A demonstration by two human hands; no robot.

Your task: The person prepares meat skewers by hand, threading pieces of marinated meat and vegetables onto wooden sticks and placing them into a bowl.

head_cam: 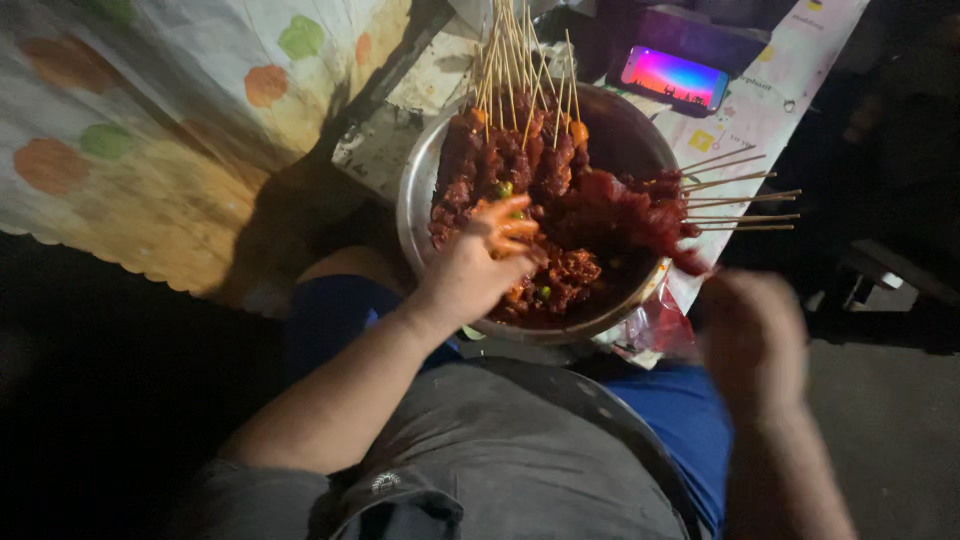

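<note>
A round metal bowl (pixel 418 190) sits in front of my lap, full of red marinated meat. Finished skewers (pixel 520 140) lie at its far side with their sticks pointing away, and more skewers (pixel 640 210) lie at the right with sticks poking over the rim. My left hand (pixel 470 270) reaches into the bowl, its sauce-covered fingers curled on loose meat pieces (pixel 570 270) near the front. My right hand (pixel 750 335) is blurred just outside the bowl's right rim, close to a red meat end (pixel 688 262); its grip is unclear.
A lit phone (pixel 673 78) lies beyond the bowl on a white printed sheet (pixel 780 110). A cloth with coloured spots (pixel 150 130) hangs at the left. Crumpled clear plastic (pixel 655 325) sits under the bowl's right side. The surroundings are dark.
</note>
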